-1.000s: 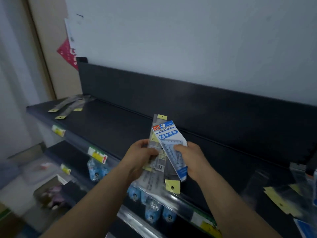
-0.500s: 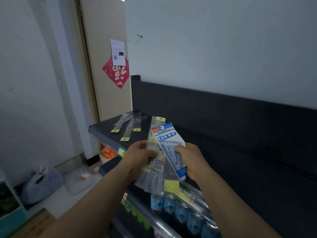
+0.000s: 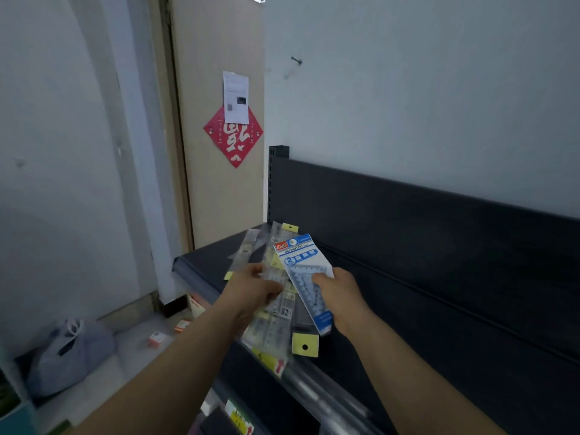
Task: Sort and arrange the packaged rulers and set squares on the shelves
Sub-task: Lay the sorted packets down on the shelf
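Sorting at dark metal shelf point(image 3: 408, 324)
Blue-and-white set-square packet point(image 3: 303, 271) is pinched by right hand point(image 3: 342, 296); clear yellow-tagged ruler packets point(image 3: 277, 312) are gripped by left hand point(image 3: 251, 290).

Blue-and-white set-square pack point(image 3: 302, 271), upright and tilted, in front of a fan of clear yellow-tabbed ruler packs point(image 3: 282, 310)

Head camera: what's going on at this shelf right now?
A person stands at a dark shelf with a fanned bundle of packaged stationery in both hands. The left hand grips several clear ruler packs. The right hand pinches a blue-and-white set square pack on top of the fan. More loose ruler packs lie on the shelf's far left end, behind the hands.
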A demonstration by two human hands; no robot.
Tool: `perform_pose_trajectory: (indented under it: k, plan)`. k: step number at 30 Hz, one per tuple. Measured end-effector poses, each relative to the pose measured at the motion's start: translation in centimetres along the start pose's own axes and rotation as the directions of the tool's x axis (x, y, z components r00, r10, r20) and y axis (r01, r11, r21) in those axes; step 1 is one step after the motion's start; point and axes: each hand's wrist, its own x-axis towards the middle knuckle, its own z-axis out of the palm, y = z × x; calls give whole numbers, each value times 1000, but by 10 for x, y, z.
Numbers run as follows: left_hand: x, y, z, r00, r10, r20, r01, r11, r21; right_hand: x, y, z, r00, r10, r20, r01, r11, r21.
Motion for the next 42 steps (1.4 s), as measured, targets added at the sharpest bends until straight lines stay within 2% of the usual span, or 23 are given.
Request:
perform_pose_trajectory:
  k: [7, 13, 18, 20, 22, 23, 26, 27, 29, 33, 37, 38, 40, 42]
  plan:
    - [82, 12, -30, 1000, 26, -12, -25, 991, 129, 69, -9, 45, 1000, 8, -27, -9, 999, -33]
    - [142, 13, -50, 999, 38, 15, -41, 975, 217, 104, -9, 73, 993, -25, -112, 16, 997, -76]
    - [177, 13, -66, 992, 116, 57, -129, 916, 379, 119, -7, 93, 984, -66, -163, 34, 981, -193]
    - [188, 9, -70, 985, 148, 89, -172, 888, 427, 124, -6, 99, 977, -103, -186, 43, 952, -305]
    - [198, 5, -75, 972, 189, 139, -235, 813, 532, 127, -5, 102, 968, -160, -195, 51, 882, -469]
    - [203, 4, -77, 961, 214, 173, -275, 744, 609, 128, -4, 103, 966, -174, -190, 40, 830, -556]
    - [216, -2, -84, 926, 267, 268, -375, 549, 747, 122, -4, 104, 971, -171, -166, -25, 622, -783]
    - [219, -4, -86, 916, 275, 291, -394, 498, 772, 119, -5, 103, 972, -175, -159, -27, 586, -810]
    - [224, -6, -86, 900, 286, 328, -425, 411, 807, 113, -6, 100, 970, -194, -148, -7, 584, -812]
    - [228, -11, -87, 882, 279, 381, -464, 367, 806, 105, -3, 92, 965, -191, -181, -29, 605, -796]
    - [226, -14, -85, 878, 293, 378, -463, 319, 827, 102, -1, 98, 973, -134, -187, -101, 480, -871]
    - [224, -13, -85, 876, 295, 382, -467, 321, 824, 103, -2, 98, 974, -109, -197, -119, 494, -861]
    - [221, -13, -85, 871, 300, 389, -477, 323, 818, 105, -4, 97, 973, -71, -218, -134, 595, -793]
    - [219, -11, -85, 865, 315, 391, -485, 324, 812, 105, -4, 94, 964, -100, -246, -116, 675, -729]
